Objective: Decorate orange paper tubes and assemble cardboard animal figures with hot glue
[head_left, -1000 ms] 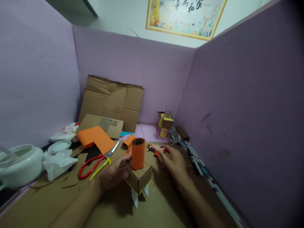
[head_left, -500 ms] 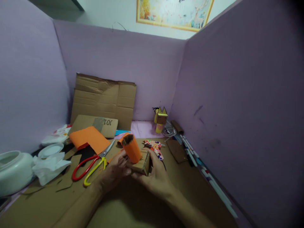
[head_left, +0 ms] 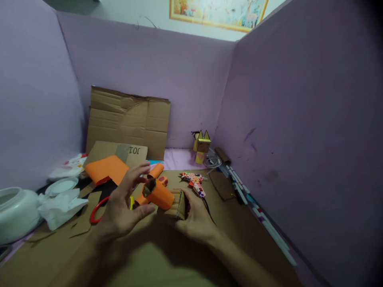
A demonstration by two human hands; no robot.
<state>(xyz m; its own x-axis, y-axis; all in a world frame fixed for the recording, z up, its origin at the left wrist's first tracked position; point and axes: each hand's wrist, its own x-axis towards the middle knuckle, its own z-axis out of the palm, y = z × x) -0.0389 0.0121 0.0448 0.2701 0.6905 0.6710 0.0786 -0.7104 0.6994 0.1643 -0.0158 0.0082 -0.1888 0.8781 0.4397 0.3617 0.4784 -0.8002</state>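
Note:
My right hand [head_left: 196, 217] grips a small cardboard box [head_left: 177, 205], fingers behind it and thumb beneath. An orange-covered cardboard tube [head_left: 161, 195] sticks out from the box's face, tilted to the left with its hollow end facing my left hand. My left hand [head_left: 124, 203] is open, thumb and fingers spread around the tube's free end without visibly touching it. Behind my left hand, scissors with a red handle [head_left: 96, 213] are mostly covered. Rolled orange pieces [head_left: 156, 170] lie just beyond the tube.
A flower-patterned glue gun [head_left: 194, 182] lies beyond my right hand. Orange paper [head_left: 107, 169] and a white jar [head_left: 18, 215] are on the left. Leaning cardboard [head_left: 128, 119] and a cardboard animal figure [head_left: 203, 145] stand at the back. Striped sticks [head_left: 269, 229] line the right wall.
My left hand has let go of the box and tube and moved left, its fingers opening. The box and tube have tipped to the left in my right hand.

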